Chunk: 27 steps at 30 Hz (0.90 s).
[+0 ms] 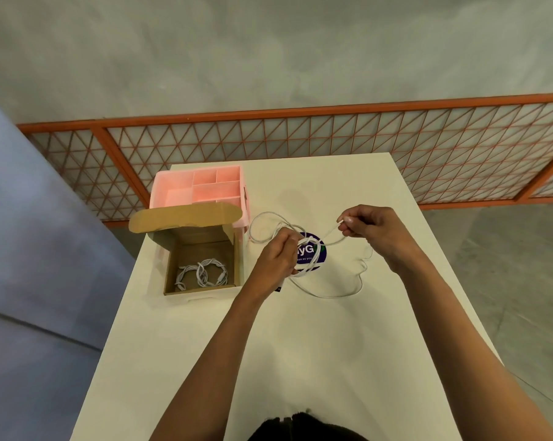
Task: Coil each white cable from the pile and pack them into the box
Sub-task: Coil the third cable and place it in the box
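Left hand fingers closed around several loops of white cable, held above a round purple sticker on the white worktop. Right hand pinches the cable's end between thumb and fingers. Slack strand trails on worktop. Open cardboard box to the left holds coiled cables; pink organizer behind it.

Bare workroom (concrete floor).
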{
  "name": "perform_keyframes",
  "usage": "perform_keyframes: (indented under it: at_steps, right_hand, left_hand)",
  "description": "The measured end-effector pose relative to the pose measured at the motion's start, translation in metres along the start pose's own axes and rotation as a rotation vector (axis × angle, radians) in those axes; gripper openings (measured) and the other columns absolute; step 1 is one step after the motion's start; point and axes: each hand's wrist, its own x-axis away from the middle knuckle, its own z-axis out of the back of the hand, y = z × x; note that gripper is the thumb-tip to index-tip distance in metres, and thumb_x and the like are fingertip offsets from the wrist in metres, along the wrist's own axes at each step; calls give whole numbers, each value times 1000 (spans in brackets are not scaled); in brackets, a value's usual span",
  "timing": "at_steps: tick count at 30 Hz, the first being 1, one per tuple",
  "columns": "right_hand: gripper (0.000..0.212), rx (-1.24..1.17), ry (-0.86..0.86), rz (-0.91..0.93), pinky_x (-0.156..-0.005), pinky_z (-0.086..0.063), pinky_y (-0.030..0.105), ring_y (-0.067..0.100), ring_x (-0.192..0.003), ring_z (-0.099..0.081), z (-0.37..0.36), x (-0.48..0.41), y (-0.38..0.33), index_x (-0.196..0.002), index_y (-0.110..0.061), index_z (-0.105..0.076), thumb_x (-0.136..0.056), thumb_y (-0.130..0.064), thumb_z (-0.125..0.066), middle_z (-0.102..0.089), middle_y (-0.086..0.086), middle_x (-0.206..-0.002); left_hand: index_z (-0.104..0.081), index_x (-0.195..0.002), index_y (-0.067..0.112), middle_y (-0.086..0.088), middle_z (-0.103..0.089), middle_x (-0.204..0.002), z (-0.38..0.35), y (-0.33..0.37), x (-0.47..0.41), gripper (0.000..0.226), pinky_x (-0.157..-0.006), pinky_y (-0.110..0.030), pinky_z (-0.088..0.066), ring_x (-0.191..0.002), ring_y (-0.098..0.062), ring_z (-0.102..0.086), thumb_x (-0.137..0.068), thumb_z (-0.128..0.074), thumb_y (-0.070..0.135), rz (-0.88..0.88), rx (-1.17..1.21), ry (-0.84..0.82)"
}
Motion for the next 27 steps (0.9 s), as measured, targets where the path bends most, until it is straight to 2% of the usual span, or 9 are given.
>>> perform_keyframes:
  at_steps: [4,6,9,13,15,18,22,25,27]
  right_hand:
    - [19,16,-14,-20,-76,-51,18,11,-72,-62,-3,0,2,-87,-8,-68,-94,-2,-52,-67,3,-76]
    - [17,17,-21,-22,-75,-51,17,10,-72,-62,-4,0,2,-89,-7,-68,-95,-3,-52,-67,2,-76]
    - [18,7,-21,-12,-76,-51,18,11,-71,-62,-4,-2,2,-88,-9,-68,-95,-3,-52,-67,2,-76]
    - [15,-18,-8,-20,-77,-50,21,12,-72,-61,-4,-3,4,-91,-7,-68,-94,-3,-53,-67,3,-77]
    - [14,-17,0,-33,-75,-47,20,10,-72,-61,-3,-1,10,-92,-8,-68,-94,-6,-54,-68,1,-78]
    - [13,-27,12,-54,-74,-44,20,8,-78,-59,-6,2,17,-89,-14,-68,-93,-9,-57,-70,-3,-81]
    - [8,-68,52,-63,-64,-42,7,-6,-67,-57,-22,8,31,-89,-12,-71,-88,-9,-64,-67,-3,-90]
    - [6,93,44,0,-64,-41,8,-7,-65,-54,-38,9,42,-89,-13,-70,-88,-11,-65,-64,-1,-88]
    - [7,98,13,-6,-60,-42,11,-4,-62,-56,-47,9,44,-93,-5,-67,-89,-6,-60,-65,4,-82]
  left_hand:
    - [-60,-116,17,-6,-44,-60,1,1,3,29,-46,-14,-30,-45,-6,-35,-104,-33,18,-23,-18,-86]
    - [-61,-117,20,-13,-54,-71,0,7,4,27,-47,-12,-36,-45,-4,-45,-103,-39,24,-39,-45,-117]
    - [-66,-105,26,-6,-68,-96,-4,8,2,17,-72,-24,-53,-85,-14,-66,-91,-61,34,-126,-148,-103]
    - [-64,-93,20,8,-66,-80,-4,10,-2,3,-61,-27,-53,-81,-12,-63,-92,-61,20,-149,-151,33]
    - [-59,-89,23,6,-65,-77,-6,11,-4,6,-74,-44,-56,-86,-20,-64,-94,-57,22,-185,-171,65]
    - [-55,-87,25,5,-62,-75,-9,14,-4,8,-82,-51,-54,-85,-21,-63,-94,-53,27,-211,-179,83]
    - [-52,-88,24,0,-61,-84,-12,17,-6,10,-77,-46,-54,-88,-24,-62,-94,-50,32,-187,-82,93]
    - [-50,-92,14,-1,-57,-80,-13,17,-7,10,-60,-19,-44,-70,-10,-56,-99,-48,21,-188,-53,84]
    - [-49,-94,9,0,-56,-79,-13,17,-6,11,-61,-15,-42,-68,-8,-54,-99,-47,19,-186,-50,85]
